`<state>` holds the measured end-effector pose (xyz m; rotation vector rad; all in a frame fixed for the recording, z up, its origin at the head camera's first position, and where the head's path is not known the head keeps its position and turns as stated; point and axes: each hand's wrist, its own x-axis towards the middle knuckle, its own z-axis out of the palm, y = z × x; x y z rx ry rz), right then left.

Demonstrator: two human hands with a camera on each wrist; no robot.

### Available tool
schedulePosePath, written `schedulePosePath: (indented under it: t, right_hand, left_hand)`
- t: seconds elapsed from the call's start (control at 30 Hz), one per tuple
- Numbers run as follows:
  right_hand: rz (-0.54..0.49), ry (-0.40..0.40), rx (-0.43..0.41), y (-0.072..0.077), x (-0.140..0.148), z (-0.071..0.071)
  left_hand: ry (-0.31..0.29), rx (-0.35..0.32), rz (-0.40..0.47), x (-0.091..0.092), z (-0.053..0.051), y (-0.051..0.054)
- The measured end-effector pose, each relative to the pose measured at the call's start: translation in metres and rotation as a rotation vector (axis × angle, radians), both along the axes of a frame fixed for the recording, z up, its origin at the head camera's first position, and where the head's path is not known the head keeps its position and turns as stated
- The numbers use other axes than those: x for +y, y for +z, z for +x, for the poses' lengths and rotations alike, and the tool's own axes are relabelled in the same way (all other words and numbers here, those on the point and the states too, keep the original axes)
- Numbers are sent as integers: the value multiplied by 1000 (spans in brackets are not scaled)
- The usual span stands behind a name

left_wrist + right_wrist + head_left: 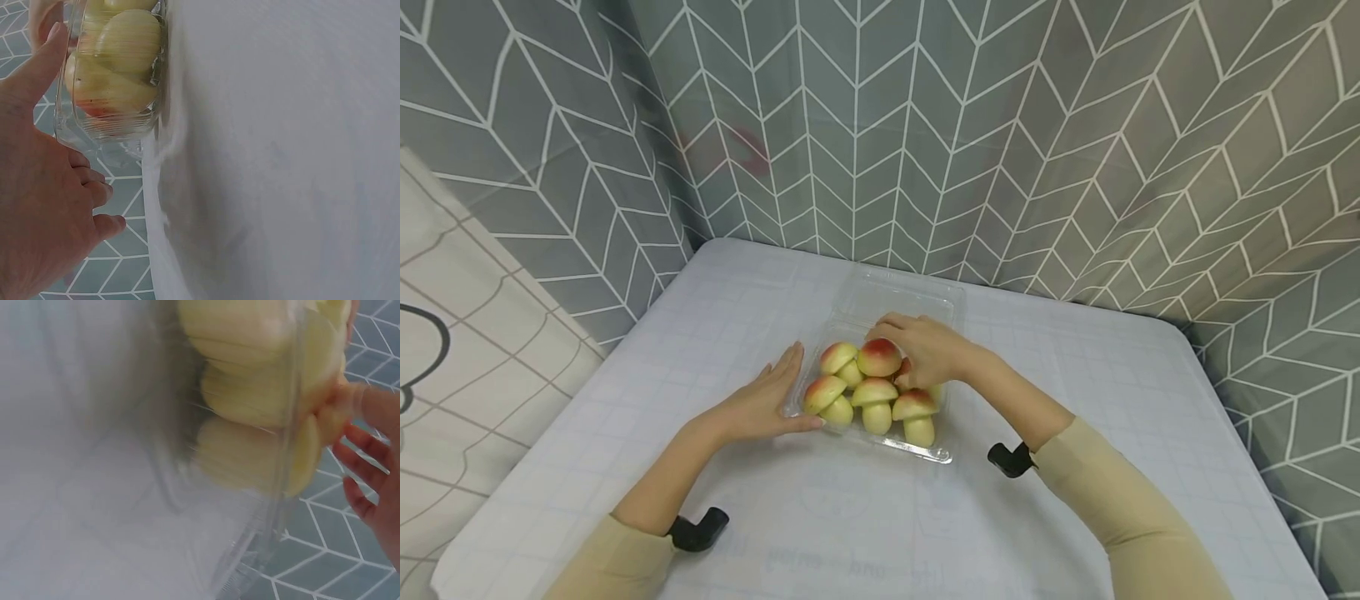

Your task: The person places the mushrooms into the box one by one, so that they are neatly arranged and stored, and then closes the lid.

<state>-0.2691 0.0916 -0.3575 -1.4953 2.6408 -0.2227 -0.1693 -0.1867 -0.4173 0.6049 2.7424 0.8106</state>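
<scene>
Several mushroom-shaped pieces with pale yellow stems and red-and-yellow caps (874, 390) sit in a clear plastic clamshell box (929, 451) on the table. My left hand (763, 404) rests against the box's left side, fingers and thumb spread straight. The left wrist view shows that hand (50, 194) beside the ribbed clear wall. Over the box's right half, my right hand (931, 350) grips a red-capped mushroom-shaped piece (878, 357) in the back row. In the right wrist view its thumb and curled fingers (359, 465) meet a piece; part of the contact is hidden.
The box's clear lid (902, 296) lies folded back towards the wall. A white cloth covers the table (760, 292). Grey chevron-patterned curtain (880, 125) stands behind and at the sides. Black mounts (698, 530) sit by both wrists.
</scene>
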Motion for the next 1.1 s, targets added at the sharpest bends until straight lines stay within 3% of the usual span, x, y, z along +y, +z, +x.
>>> schedulePosePath:
  t: [0.23, 0.53, 0.67, 1.1]
  right_hand:
    - [29, 24, 150, -1, -6, 4]
    - [45, 35, 149, -1, -6, 2]
    - [43, 54, 191, 0, -6, 1]
    - [130, 36, 203, 0, -8, 3]
  left_hand:
    - [-2, 8, -4, 0, 0, 0]
    - [0, 9, -6, 0, 0, 0]
    - [0, 11, -9, 0, 0, 0]
    - [2, 10, 5, 0, 1, 1]
